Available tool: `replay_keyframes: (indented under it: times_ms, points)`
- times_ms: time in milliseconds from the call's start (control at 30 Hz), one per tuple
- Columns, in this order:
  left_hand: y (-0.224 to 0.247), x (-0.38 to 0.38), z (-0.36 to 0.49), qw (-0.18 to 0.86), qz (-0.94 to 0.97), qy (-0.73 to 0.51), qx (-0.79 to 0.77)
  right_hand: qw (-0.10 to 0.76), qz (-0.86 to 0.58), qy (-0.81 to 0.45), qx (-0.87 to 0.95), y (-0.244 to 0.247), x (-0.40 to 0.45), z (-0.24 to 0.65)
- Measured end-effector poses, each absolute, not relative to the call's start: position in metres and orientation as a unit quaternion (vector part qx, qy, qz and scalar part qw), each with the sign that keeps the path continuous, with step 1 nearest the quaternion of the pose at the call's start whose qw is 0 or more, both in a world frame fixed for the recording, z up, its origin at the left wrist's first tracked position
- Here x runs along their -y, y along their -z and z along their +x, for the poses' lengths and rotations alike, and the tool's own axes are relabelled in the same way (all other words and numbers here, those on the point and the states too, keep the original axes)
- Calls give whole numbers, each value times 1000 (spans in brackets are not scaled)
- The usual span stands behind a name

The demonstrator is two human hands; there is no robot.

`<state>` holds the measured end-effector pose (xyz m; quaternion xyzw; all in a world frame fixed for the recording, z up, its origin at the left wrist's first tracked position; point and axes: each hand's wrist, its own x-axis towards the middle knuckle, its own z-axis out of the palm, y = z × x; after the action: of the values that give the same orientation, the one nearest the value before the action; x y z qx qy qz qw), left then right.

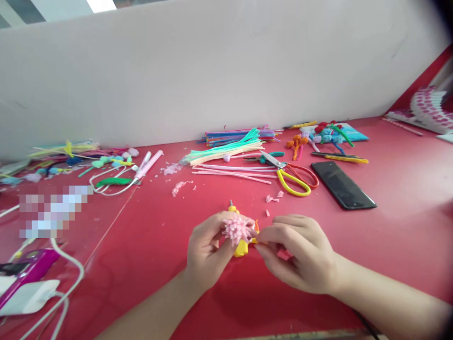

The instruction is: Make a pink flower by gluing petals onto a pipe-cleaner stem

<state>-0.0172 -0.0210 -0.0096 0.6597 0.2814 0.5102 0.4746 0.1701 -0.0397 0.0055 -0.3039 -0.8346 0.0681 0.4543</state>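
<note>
My left hand [208,245] is closed around a pink spiky chenille flower [236,230], its short tips facing up. Close to the flower's right side, my right hand [300,252] has thumb and forefinger pinched together; whatever lies between them is too small or hidden to make out. Beneath and behind the flower, a yellow glue gun [241,249] lies on the red table [148,264], its metal nozzle pointing away and much of its body covered by the hands. Small pink fluff clippings [272,198] are scattered just beyond my right hand.
Red-and-yellow-handled scissors [293,182] lie beyond my hands, near pink stems [233,174], a bundle of chenille stems [222,150] and a black phone [343,185]. White cables [76,264] run along the left. A grey partition [198,71] closes off the back.
</note>
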Motion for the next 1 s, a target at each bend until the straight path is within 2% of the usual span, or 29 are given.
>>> replay_keyframes:
  times_ms: [200,300,600,1000]
  points:
    - [14,20,-20,431,683,-516,-287,446,-365,-258,776,-4,43,163]
    - [13,21,-21,434,690,-490,-308,446,-386,-310,746,-6,45,161]
    - [13,22,-20,423,701,-478,-317,469,-390,-309,730,-9,46,160]
    - [8,23,-17,421,697,-473,-336,458,-402,-267,747,-8,45,161]
